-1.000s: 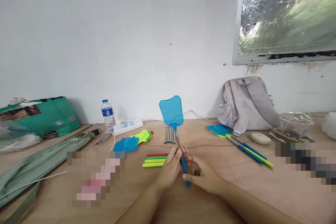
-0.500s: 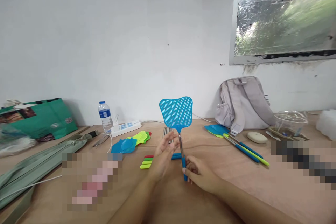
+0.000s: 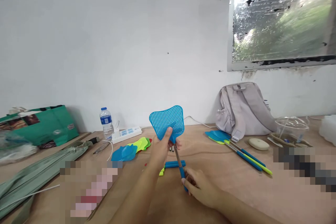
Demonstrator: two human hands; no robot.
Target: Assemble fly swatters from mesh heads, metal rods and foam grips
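A blue fly swatter with a metal rod is held up in front of me, tilted slightly left. My left hand grips the lower part of its mesh head, thumb on the near face. My right hand is wrapped round its blue handle. Behind my left forearm lie loose blue handles and yellow-green handles, partly covered. Loose blue swatter heads and yellow-green heads are piled to the left. On the right lie several swatters with handles attached.
A power strip and a water bottle stand at the back left, near a green bag. A grey backpack leans on the wall at right, with a beige oval object and a clear plastic bowl nearby.
My left hand has gone from open beside the rod to gripping the swatter head. The swatter has lowered and tilted left, while my right hand keeps its handle.
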